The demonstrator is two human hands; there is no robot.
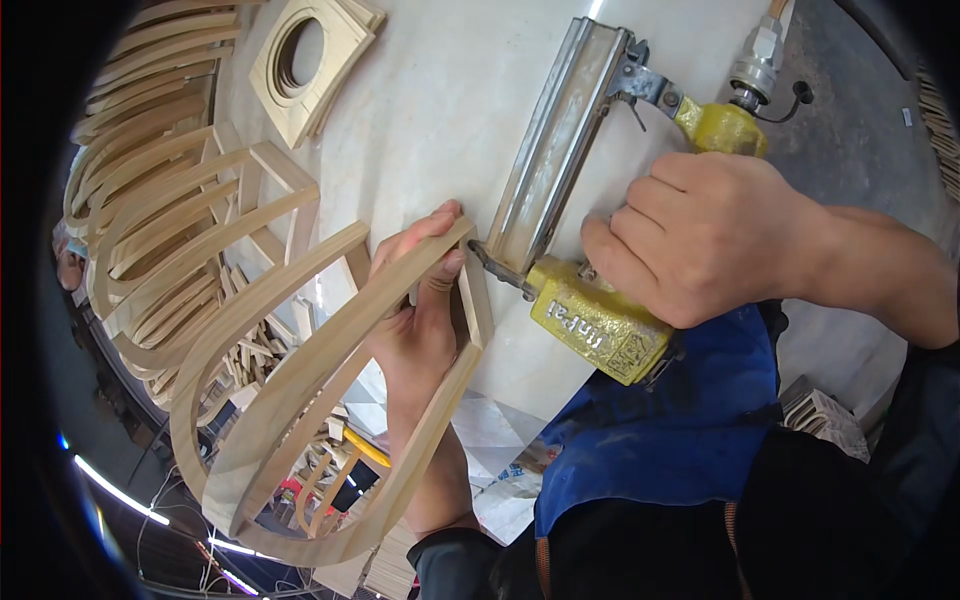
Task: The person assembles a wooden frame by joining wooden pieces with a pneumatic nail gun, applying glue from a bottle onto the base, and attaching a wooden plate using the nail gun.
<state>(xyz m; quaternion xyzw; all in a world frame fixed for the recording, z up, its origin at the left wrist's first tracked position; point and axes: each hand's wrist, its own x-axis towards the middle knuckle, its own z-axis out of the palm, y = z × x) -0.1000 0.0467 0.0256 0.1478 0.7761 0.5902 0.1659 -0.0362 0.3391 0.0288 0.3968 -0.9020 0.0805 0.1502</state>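
My left hand (415, 325) is closed around the squared end of a curved wooden frame (345, 300), its thumb and fingers near the corner joint. The frame has long bent strips that meet in a rounded loop at lower left. In my right hand (705, 235) is a yellow air nail gun (600, 325), with my fingers wrapped around its handle. Its long metal magazine (565, 140) points up and away. The gun's nose is right at the frame's corner; I cannot tell whether it presses on the wood. The trigger is hidden by my fingers.
Many similar curved frames (190, 190) stand in a row at left. Square wooden plates with round holes (315, 65) lie stacked on the pale work surface (440, 90). An air hose fitting (757, 60) joins the gun. Loose wood pieces (250, 355) lie lower left.
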